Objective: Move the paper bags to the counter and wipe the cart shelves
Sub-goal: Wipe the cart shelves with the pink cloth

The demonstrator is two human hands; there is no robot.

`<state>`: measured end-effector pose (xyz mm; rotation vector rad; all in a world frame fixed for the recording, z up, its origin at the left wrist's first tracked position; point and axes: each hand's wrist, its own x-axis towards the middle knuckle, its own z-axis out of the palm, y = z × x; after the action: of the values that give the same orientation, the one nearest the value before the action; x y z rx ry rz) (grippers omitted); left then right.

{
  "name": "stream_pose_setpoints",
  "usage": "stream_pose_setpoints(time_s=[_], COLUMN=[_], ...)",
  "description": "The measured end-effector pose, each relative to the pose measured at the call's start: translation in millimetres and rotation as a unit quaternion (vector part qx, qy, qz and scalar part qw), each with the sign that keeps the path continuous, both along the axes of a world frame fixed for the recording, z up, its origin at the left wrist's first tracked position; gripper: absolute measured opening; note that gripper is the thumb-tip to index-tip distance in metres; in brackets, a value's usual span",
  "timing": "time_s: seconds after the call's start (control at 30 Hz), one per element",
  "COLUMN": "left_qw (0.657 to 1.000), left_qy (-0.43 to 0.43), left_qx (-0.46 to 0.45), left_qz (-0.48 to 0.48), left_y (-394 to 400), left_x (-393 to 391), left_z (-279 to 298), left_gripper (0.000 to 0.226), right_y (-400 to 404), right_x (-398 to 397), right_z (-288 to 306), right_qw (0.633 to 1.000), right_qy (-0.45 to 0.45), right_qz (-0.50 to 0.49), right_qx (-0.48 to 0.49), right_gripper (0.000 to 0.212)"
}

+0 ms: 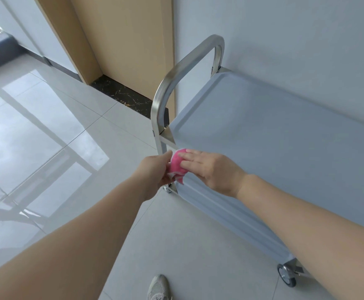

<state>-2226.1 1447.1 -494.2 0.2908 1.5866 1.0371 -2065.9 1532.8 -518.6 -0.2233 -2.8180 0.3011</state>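
Note:
A grey cart with a bare top shelf [274, 137] stands against the white wall; its steel handle [176, 74] arches over the near-left end. A pink cloth [176, 165] lies bunched at the shelf's near-left corner. My left hand [157, 169] pinches the cloth's left edge from beside the cart. My right hand [211, 167] lies flat on the cloth with fingers stretched out, pressing it onto the shelf rim. No paper bags are in view. The lower shelf is hidden.
A caster wheel [286, 276] shows under the cart's near-right end. A wooden door frame [122, 40] with a black marble threshold [129, 96] stands behind the handle. Glossy tiled floor [47, 137] spreads to the left. My shoe [158, 287] is at the bottom edge.

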Motion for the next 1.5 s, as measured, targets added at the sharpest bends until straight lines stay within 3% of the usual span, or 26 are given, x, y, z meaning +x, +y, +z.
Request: stream_pose_setpoints(time_s=[0.17, 0.27, 0.4, 0.5, 0.6, 0.7, 0.8, 0.9, 0.97, 1.07, 1.13, 1.27, 1.4, 1.5], left_qw=[0.998, 0.990, 0.997, 0.994, 0.985, 0.973, 0.961, 0.949, 0.947, 0.926, 0.900, 0.881, 0.843, 0.798], left_qy=[-0.051, -0.124, -0.041, 0.039, 0.090, 0.110, 0.099, 0.096, 0.110, 0.230, 0.310, 0.366, 0.424, 0.498], left_qx=[-0.022, 0.004, 0.059, 0.087, 0.093, 0.103, 0.119, 0.152, 0.162, 0.166, 0.170, 0.200, 0.268, 0.273], left_qz=[-0.042, -0.067, 0.007, -0.051, -0.118, -0.175, -0.229, -0.260, -0.254, -0.249, -0.253, -0.226, -0.196, -0.203], left_y=[-22, -34, -44, -53, -60, -64, -61, -54, -47, -32, -20, 8, 42, 57], left_x=[15, 18, 17, 11, 0, -14, -23, -24, -21, -12, -2, 15, 29, 31], left_z=[14, 17, 0, -21, -44, -65, -86, -109, -129, -159, -179, -224, -258, -289], left_gripper=[0.038, 0.033, 0.010, 0.019, 0.020, 0.020, 0.016, 0.006, 0.009, 0.010, 0.006, 0.016, 0.014, 0.012], right_y=[-23, -38, -57, -77, -90, -95, -95, -92, -89, -82, -76, -50, -17, 5], right_x=[19, 25, 33, 36, 35, 29, 18, 12, 15, 24, 32, 44, 54, 63], right_z=[12, 7, -13, -27, -49, -74, -98, -120, -134, -159, -179, -217, -243, -262], right_qw=[0.998, 0.996, 0.999, 0.999, 0.980, 0.938, 0.925, 0.907, 0.904, 0.925, 0.932, 0.929, 0.913, 0.883], right_qy=[0.019, 0.006, -0.030, -0.021, 0.037, 0.005, -0.004, 0.058, 0.077, 0.060, 0.039, -0.028, -0.075, -0.124], right_qz=[0.060, 0.065, 0.015, -0.027, -0.140, -0.239, -0.249, -0.282, -0.312, -0.309, -0.314, -0.353, -0.401, -0.453], right_qx=[0.030, 0.053, 0.038, -0.024, -0.138, -0.252, -0.288, -0.306, -0.282, -0.212, -0.178, -0.105, -0.032, 0.006], right_gripper=[0.033, 0.031, 0.031, 0.037, 0.036, 0.046, 0.063, 0.028, 0.021, 0.013, 0.019, 0.033, 0.040, 0.034])
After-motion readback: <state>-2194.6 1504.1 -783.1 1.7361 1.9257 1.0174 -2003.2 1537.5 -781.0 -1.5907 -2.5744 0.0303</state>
